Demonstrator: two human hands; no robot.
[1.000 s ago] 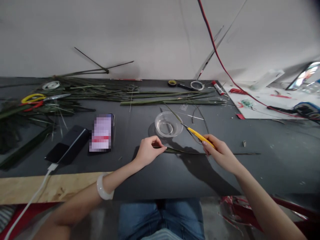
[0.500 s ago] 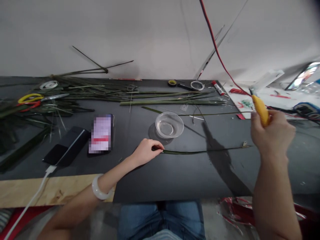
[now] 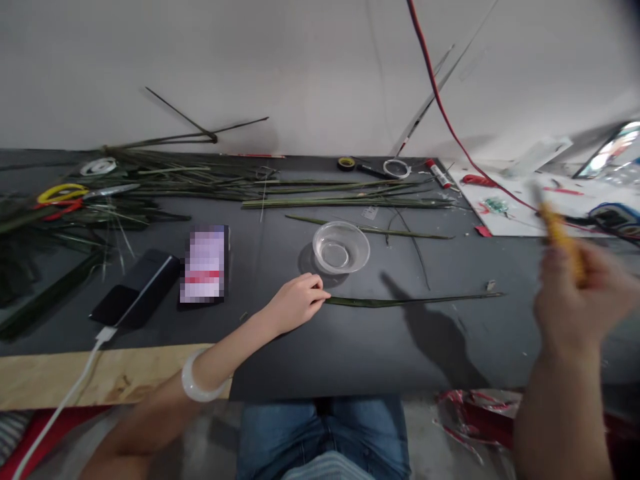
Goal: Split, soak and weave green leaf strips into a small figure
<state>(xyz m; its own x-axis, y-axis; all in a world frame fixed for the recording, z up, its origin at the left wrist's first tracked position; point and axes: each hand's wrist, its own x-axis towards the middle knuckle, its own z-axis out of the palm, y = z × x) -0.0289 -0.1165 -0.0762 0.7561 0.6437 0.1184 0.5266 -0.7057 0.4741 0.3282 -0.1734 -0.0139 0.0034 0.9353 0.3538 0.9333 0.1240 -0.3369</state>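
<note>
"Where was the green strip [image 3: 370, 303]?"
"It ran nearly straight, tapering rightward from the left fingers [image 3: 319, 295]."
"The yellow tool [image 3: 563, 239]?"
"Blurred, it jutted up, tilted, from the right fingers [image 3: 556, 267]."

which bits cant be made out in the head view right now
Yellow tool, head view: tip blurred; lower end covered by the right hand.
Green strip in the left hand, head view: left end hidden by that hand.
Phone, head view: screen content hidden by pixelation.
Dark-framed panel, head view: cut off by the right edge.
</note>
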